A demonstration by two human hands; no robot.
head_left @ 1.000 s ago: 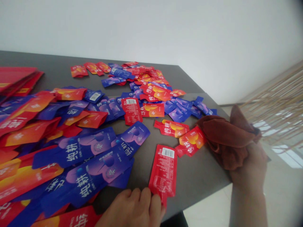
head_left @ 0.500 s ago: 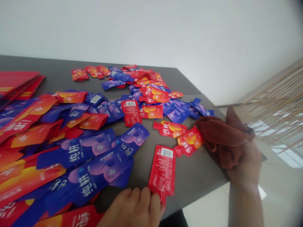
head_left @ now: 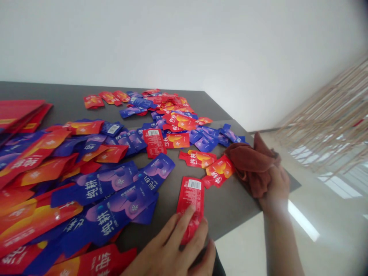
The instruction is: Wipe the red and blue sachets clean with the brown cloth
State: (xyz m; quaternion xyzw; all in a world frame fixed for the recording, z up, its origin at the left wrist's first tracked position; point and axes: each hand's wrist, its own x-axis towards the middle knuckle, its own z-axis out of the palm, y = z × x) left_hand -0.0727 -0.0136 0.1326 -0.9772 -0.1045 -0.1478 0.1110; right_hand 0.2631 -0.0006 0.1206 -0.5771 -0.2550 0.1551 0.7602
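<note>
My left hand [head_left: 175, 245] lies near the table's front edge with its fingers stretched flat over the lower end of a red sachet [head_left: 191, 199] that lies barcode side up. My right hand [head_left: 274, 188] is closed around a crumpled brown cloth [head_left: 250, 163] at the table's right edge. The cloth touches a red and orange sachet [head_left: 218, 170] beside it. Several large blue sachets [head_left: 115, 207] lie just left of my left hand.
Many red and blue sachets [head_left: 169, 115] are strewn over the dark grey table [head_left: 230, 207], thickest at the left and the far middle. Red flat packs [head_left: 20, 109] are stacked at the far left. A white wall stands behind; pale floor and thin sticks [head_left: 324, 119] are at the right.
My left hand has slid forward onto the red barcode sachet, fingers now spread over its lower end. The view has shifted, and my right hand with the cloth sits a little further left.
</note>
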